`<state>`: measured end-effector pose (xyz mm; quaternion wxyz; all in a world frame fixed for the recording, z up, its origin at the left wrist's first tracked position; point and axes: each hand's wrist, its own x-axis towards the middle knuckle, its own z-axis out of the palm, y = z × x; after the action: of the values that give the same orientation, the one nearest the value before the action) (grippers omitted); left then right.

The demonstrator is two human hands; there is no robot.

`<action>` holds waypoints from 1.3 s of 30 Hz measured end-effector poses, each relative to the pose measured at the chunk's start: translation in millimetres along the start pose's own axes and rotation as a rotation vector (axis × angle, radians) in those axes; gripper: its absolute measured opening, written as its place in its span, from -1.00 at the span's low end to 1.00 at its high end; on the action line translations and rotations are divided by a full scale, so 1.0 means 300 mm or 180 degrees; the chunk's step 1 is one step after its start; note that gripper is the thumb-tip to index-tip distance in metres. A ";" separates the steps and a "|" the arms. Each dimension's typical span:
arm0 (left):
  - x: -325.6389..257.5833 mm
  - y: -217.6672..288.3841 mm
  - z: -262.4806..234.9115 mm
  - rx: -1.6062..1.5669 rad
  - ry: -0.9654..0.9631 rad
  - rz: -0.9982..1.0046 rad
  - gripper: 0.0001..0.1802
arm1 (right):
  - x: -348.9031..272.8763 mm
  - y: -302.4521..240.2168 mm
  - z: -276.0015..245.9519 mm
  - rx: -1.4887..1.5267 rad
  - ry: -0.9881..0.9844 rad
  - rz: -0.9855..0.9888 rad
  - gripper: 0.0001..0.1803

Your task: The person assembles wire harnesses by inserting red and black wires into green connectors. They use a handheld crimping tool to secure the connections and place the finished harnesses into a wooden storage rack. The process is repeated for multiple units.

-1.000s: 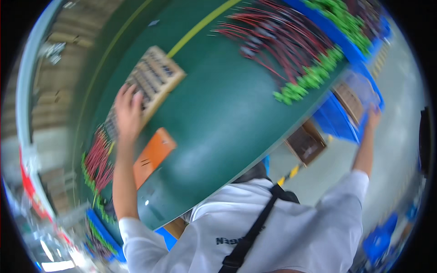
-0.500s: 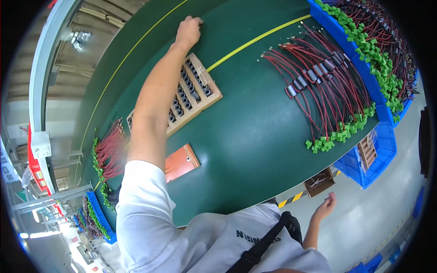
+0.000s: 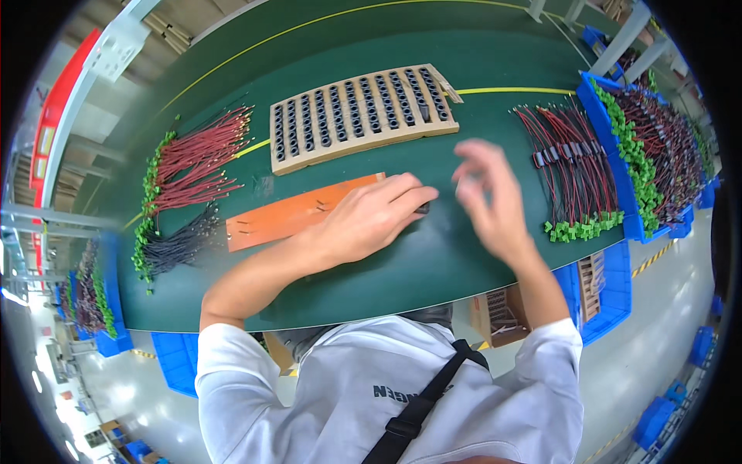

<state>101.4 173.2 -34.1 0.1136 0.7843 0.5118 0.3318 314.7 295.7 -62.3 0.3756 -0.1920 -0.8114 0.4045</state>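
Observation:
Above the near part of the green table, my left hand (image 3: pixel 375 210) is closed, with a small black piece (image 3: pixel 423 207) showing at its fingertips. Its exact kind is mostly hidden by the fingers. Under and beside that hand lies a flat orange strip (image 3: pixel 282 213) with a few small dark pins on it. My right hand (image 3: pixel 492 197), slightly blurred, hovers to the right with fingers apart and nothing visible in them. Beyond both hands stands a wooden tray (image 3: pixel 371 143) holding rows of black ring-shaped cylinders.
Red wires (image 3: pixel 205 155) and black wires (image 3: pixel 182 240) with green connectors lie at the left. More bundled wires (image 3: pixel 572 155) with grey cylinders lie at the right, beside a blue bin (image 3: pixel 634 209) full of harnesses. A cardboard box (image 3: pixel 502 334) sits below the table edge.
My left hand has drawn back from the far side of the table to the orange strip and now holds a small black piece. My right hand has come up over the table. The view has turned.

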 end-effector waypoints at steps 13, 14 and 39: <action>0.299 -0.582 0.048 0.0700 -0.0303 -0.0134 -0.70 | 0.670 0.535 0.041 -0.1072 -0.0302 -0.0944 -0.81; 0.307 -0.616 0.065 0.0711 -0.0329 -0.0239 -0.68 | 0.703 0.519 0.073 -0.0756 -0.0337 -0.0480 -0.82; 0.218 -0.328 0.004 0.0266 0.0353 0.0068 -0.73 | -1.341 0.512 -0.907 -0.1136 0.4826 0.1792 -0.74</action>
<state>47.4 275.1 -59.7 0.0486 0.7742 0.5223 0.3542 783.0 279.5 -261.7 0.6695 -0.6654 -0.3116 0.1093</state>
